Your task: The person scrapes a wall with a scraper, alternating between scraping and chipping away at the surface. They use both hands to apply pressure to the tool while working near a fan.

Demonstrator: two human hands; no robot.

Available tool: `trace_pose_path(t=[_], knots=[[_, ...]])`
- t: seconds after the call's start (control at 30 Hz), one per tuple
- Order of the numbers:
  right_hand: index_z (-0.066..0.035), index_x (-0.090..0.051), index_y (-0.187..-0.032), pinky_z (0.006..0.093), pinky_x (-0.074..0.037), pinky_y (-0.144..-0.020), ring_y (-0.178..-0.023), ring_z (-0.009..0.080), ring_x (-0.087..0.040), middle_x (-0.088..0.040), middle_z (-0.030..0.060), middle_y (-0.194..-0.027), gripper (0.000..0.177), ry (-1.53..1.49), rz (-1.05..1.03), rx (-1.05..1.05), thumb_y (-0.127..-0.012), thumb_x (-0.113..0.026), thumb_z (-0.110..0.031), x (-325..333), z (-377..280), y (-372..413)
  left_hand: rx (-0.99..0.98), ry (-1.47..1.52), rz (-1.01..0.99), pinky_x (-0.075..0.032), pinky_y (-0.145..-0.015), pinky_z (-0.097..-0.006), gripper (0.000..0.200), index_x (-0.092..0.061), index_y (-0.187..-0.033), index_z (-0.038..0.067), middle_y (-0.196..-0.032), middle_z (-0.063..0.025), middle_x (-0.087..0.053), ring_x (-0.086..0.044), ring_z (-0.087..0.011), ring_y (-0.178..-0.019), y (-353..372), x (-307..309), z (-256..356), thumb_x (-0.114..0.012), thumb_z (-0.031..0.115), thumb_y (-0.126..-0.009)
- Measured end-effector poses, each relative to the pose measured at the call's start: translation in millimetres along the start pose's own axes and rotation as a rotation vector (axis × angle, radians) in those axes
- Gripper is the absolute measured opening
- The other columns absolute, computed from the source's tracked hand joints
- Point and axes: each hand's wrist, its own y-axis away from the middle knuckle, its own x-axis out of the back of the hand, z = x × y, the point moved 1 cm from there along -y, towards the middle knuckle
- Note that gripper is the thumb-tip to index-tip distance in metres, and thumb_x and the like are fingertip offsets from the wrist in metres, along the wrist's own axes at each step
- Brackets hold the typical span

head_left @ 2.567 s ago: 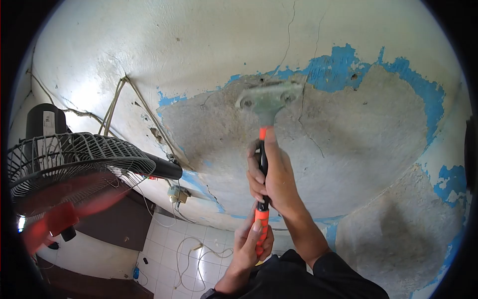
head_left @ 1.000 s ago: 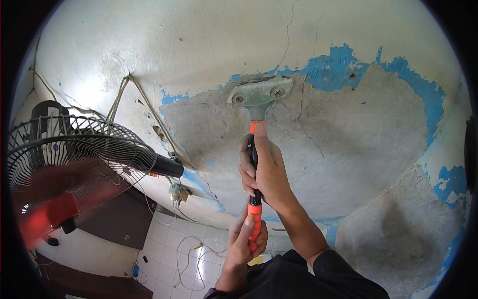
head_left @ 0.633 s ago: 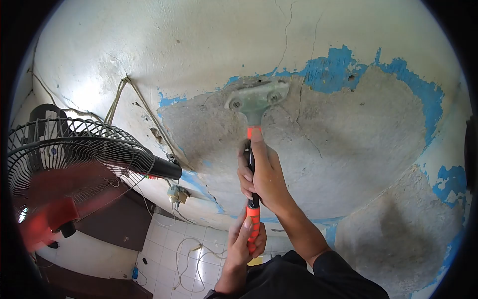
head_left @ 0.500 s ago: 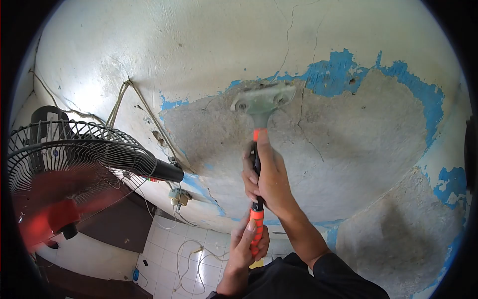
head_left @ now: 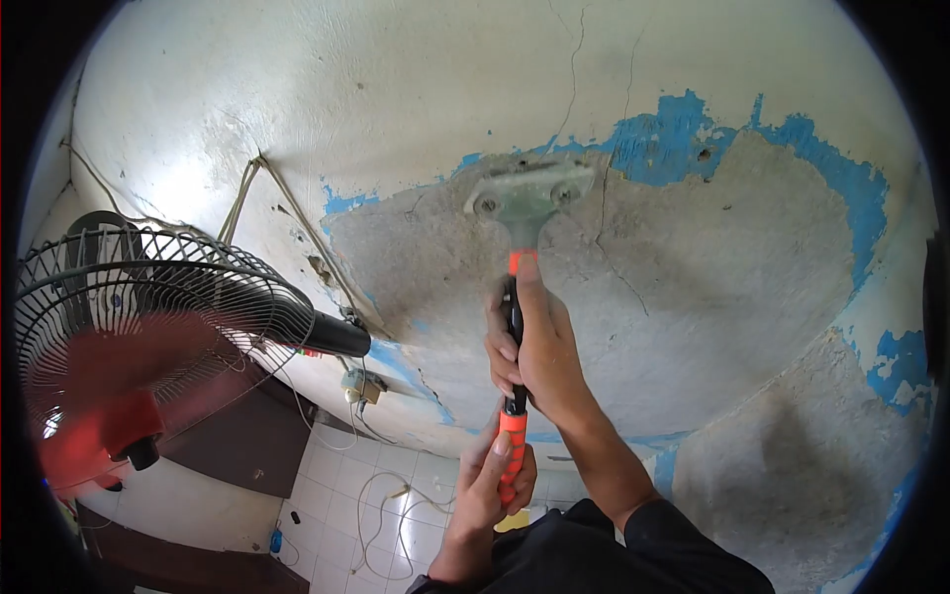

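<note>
A long-handled scraper with a wide pale head and a black and orange handle points up at the wall. Its blade edge lies at the border between bare grey plaster and the blue and cream paint. My right hand is closed around the upper handle, thumb stretched along it just below the head. Lower down, my left hand grips the orange-striped end of the handle. Some fingers of both hands are hidden behind the handle.
To the left a fan with a wire cage and red blades is running. Cables hang along the wall near a socket with a plug. A loose cord lies on the tiled floor. Thin cracks run up the wall.
The scraper's head stays at nearly the same spot on the paint border, with only a slight shift in view. Both hands keep their hold. The fan blades have turned.
</note>
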Motion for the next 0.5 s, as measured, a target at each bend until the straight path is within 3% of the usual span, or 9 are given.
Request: trace_pose_path(t=[0.23, 0.5], knots=[[-0.008, -0.046, -0.083, 0.0236, -0.030, -0.030, -0.032, 0.0057, -0.029, -0.033, -0.0040, -0.049, 0.054, -0.034, 0.012, 0.026, -0.099, -0.032, -0.057, -2, -9, -1, -0.016, -0.018, -0.010, -0.024, -0.030, -0.0212, 0.048, -0.034, -0.136, 0.003, -0.055, -0.0033, -0.038, -0.028, -0.0075, -0.032, -6, -6, 8, -0.039, 0.037, -0.102], [-0.008, -0.046, -0.083, 0.0231, -0.030, -0.031, -0.032, 0.0057, -0.029, -0.032, -0.0045, -0.048, 0.054, -0.036, 0.028, 0.017, -0.098, -0.033, -0.059, -3, -16, -1, 0.006, -0.034, -0.030, -0.025, -0.030, -0.0210, 0.056, -0.024, -0.146, 0.004, -0.054, -0.0025, -0.038, -0.029, -0.0075, -0.032, -6, -5, 7, -0.037, 0.036, -0.102]])
